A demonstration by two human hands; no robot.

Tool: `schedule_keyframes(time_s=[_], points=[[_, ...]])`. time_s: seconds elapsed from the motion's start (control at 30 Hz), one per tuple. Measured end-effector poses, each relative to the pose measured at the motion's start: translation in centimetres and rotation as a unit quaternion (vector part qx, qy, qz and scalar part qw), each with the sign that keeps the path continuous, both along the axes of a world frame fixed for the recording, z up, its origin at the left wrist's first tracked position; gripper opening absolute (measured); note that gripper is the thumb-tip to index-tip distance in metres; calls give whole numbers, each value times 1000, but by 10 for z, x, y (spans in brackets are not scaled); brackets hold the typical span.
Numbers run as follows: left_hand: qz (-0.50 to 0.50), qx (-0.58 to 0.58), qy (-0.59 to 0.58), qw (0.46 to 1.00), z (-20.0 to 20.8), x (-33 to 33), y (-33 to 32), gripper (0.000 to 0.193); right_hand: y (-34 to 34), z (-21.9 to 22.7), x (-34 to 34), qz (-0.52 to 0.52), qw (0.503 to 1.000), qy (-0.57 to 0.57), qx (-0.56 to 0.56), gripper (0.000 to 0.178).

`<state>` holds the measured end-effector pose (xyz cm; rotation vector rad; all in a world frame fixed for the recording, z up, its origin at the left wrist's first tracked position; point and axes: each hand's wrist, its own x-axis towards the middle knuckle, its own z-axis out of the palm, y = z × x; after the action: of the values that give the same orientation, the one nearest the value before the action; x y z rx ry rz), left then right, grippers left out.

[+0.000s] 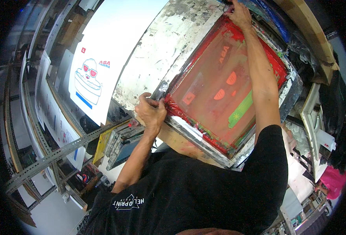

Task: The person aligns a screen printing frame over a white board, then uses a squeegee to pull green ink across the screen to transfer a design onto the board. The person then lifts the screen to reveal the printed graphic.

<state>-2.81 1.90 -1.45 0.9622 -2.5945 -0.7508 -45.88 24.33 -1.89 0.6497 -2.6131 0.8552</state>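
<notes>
A slotted metal rack (63, 149) fills the left side, with white sheets standing and lying among its bars. The person's black T-shirt (204, 188) covers the near middle, a white print showing on its chest. Beyond it, a white board (149, 58), blotched with dark stains, stretches from the middle to the far side. The printing screen (210, 78) lies slantwise to the right of this board's bare part, with a red-smeared border around brownish mesh. To the board's left is a large white sheet (92, 51), printed with a cup figure in red glasses and a blue bar. Folded cardboard (310, 27) stands at the far right, with blue plastic (273, 15) beside it.

The right forearm crosses over the right part of the screen. The right hand (241, 15) is at its far corner, fingers bent and close together; I cannot tell what they hold. The left hand (151, 112) is at the screen's left corner, fingers curled and the thumb near them, beside a dark shiny lump (161, 89); whether they grip the edge, I cannot tell.

On the mesh are 1 green strip (241, 109) and 2 orange lens-shaped patches (231, 78).
</notes>
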Motion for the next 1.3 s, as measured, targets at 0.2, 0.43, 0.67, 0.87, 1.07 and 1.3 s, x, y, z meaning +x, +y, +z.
schedule_keyframes(time_s=[0.2, 0.43, 0.67, 0.87, 1.07, 1.3], points=[[-44, -42, -5, 998, -6, -5, 1, 41, -8, -7, 5, -54, 998, 23, 36, 58], [-73, -90, -35, 993, -9, -11, -2, 40, -10, -7, 10, -54, 997, 23, 44, 55], [-89, -120, -38, 988, -11, -14, -1, 34, -12, -5, 14, -45, 998, 22, 45, 56], [-96, -110, -44, 988, -16, -14, -1, 34, -6, -17, 6, -9, 998, 58, 37, 55], [-91, -103, -43, 990, -15, -13, -2, 35, -3, -25, -3, 24, 997, 56, 44, 55], [-89, -107, -39, 990, -15, -14, -3, 37, -11, -17, 10, 14, 992, 85, 93, 50]])
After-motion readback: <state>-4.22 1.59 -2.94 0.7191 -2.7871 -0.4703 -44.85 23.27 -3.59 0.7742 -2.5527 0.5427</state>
